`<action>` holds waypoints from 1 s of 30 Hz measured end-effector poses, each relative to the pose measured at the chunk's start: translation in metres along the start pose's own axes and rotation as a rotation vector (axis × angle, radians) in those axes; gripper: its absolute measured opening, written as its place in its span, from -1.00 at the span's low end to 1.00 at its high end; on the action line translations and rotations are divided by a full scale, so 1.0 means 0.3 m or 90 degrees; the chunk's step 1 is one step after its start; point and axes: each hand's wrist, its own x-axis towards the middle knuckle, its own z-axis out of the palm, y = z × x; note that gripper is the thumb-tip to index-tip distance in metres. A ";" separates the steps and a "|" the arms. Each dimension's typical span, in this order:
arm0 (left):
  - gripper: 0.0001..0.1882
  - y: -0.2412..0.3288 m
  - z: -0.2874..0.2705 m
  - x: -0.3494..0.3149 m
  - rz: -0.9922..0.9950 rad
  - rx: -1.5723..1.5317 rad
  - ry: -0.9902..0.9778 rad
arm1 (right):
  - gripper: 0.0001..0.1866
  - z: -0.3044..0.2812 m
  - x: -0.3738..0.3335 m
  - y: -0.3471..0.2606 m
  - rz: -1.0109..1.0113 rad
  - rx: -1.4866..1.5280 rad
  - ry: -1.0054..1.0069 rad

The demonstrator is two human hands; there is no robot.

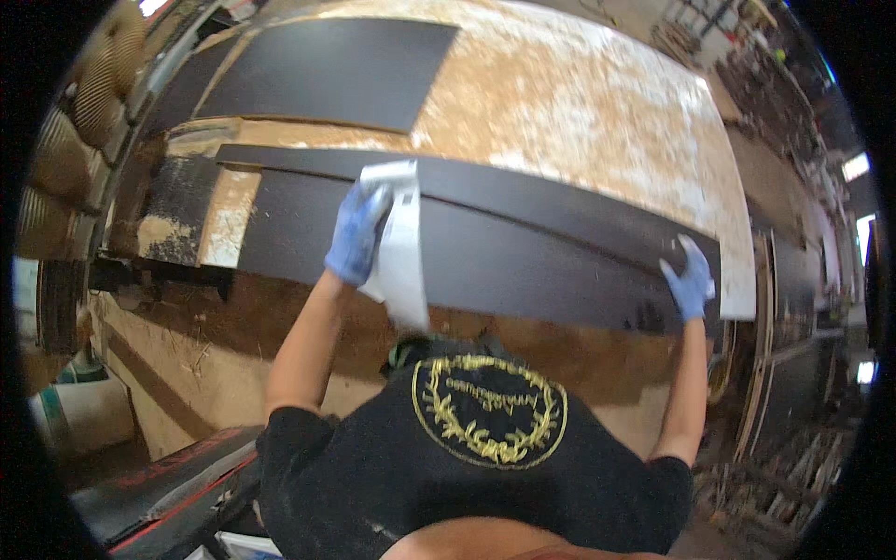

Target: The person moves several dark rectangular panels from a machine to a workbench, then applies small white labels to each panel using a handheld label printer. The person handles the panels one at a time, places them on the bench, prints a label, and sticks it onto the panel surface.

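Observation:
My left hand (353,238), in a blue-white work glove, is closed on a long white paper strip (403,247), which looks like a strip of labels. The strip hangs down over the near edge of a dark flat panel (532,266). Far to the right, my gloved right hand (691,282) is over the panel's right end, with thumb and fingers apart. A small white patch shows beside that hand; I cannot tell whether it is a label or part of the glove. A second dark panel (569,207) lies along the first one's far side, a thin gap between them.
Beneath the panels is a worn board (560,89) with scuffed white and brown patches. Another dark panel (327,70) lies at the far left. Corrugated rolls (93,93) stand along the left side. Stacked boards (789,289) are on the right.

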 end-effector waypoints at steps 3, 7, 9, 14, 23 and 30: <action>-0.83 0.058 0.240 0.008 -0.192 -0.468 0.010 | -0.56 0.052 -0.010 -0.225 0.106 0.296 -0.063; -0.75 0.017 0.422 -0.007 -0.153 -0.462 -0.028 | -0.56 0.087 0.001 -0.540 0.135 0.757 -0.175; -0.69 0.021 0.489 -0.032 -0.070 -0.426 -0.033 | -0.54 0.096 0.014 -0.646 0.157 0.888 -0.147; -0.42 0.010 0.577 -0.096 -0.071 -0.368 -0.085 | -0.35 0.113 0.053 -0.734 0.203 1.017 -0.066; -0.42 -0.048 0.607 -0.205 -0.104 -0.281 -0.233 | -0.24 0.116 0.090 -0.663 0.188 1.018 0.106; -0.41 -0.154 0.610 -0.199 -0.100 -0.313 -0.288 | -0.28 0.159 0.100 -0.649 0.252 0.999 0.124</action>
